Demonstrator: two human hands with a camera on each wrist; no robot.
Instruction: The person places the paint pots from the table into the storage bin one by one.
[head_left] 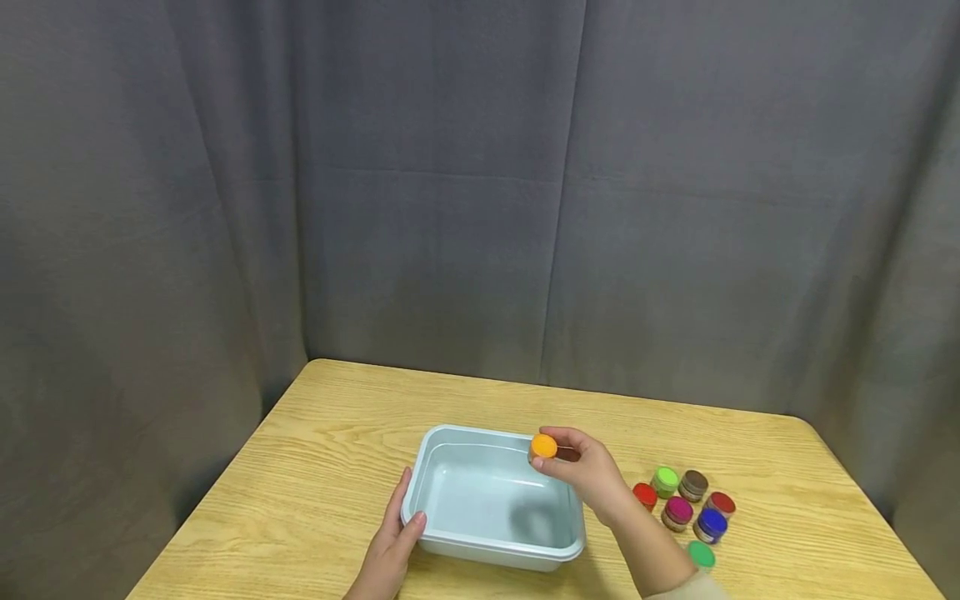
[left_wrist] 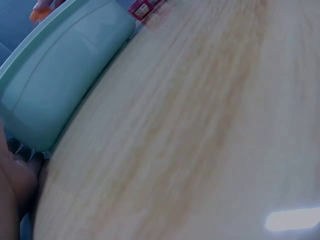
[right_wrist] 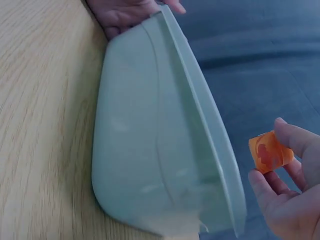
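Observation:
A pale blue-green plastic basin (head_left: 487, 546) sits on the table. My left hand (head_left: 390, 542) grips its left end, thumb over the rim and fingers along the outer wall. In the right wrist view those fingers reach around the basin's far end. My right hand (head_left: 588, 468) pinches a small orange-lidded paint jar (head_left: 543, 447) between thumb and fingers, above the basin's back right corner. Seen from the right wrist, the jar (right_wrist: 270, 152) is orange all through and held beyond the rim. The basin's inside holds only a shadow.
Right of the basin stand several small jars, with lids in red (head_left: 644, 496), light green (head_left: 665, 477), brown (head_left: 693, 482), magenta (head_left: 678, 512), dark red (head_left: 722, 503), blue (head_left: 710, 524) and green (head_left: 701, 555). Behind the wooden table (head_left: 360, 400) hangs a grey curtain (head_left: 435, 250).

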